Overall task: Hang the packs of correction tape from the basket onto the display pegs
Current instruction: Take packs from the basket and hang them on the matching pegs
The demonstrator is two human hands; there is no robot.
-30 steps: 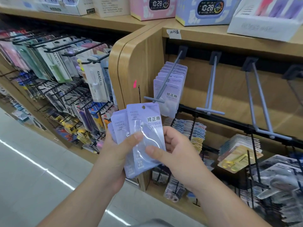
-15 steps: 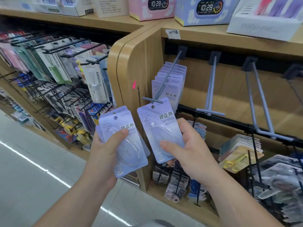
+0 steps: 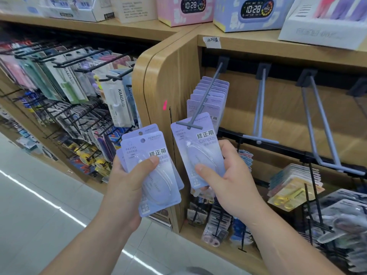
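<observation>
My left hand (image 3: 127, 187) grips a small stack of lilac correction tape packs (image 3: 153, 169), thumb across the front one. My right hand (image 3: 228, 175) pinches a single lilac pack (image 3: 195, 143) and holds its top edge right at the crossbar tip of the leftmost grey peg (image 3: 200, 108). Whether the pack's hole is on the peg is hidden by the crossbar. Several identical packs (image 3: 210, 96) hang further back on that same peg. The basket is out of view.
To the right, bare grey pegs (image 3: 260, 108) (image 3: 325, 132) stick out from the wooden display. Below them hang scissors packs (image 3: 292, 185) on black hooks. Black hooks with pen packs (image 3: 117, 102) fill the left rack. Clock boxes (image 3: 248, 12) stand on the top shelf.
My right hand drew one pack out of the stack and lifted it up and right to the peg tip. My left hand stayed low with the remaining packs.
</observation>
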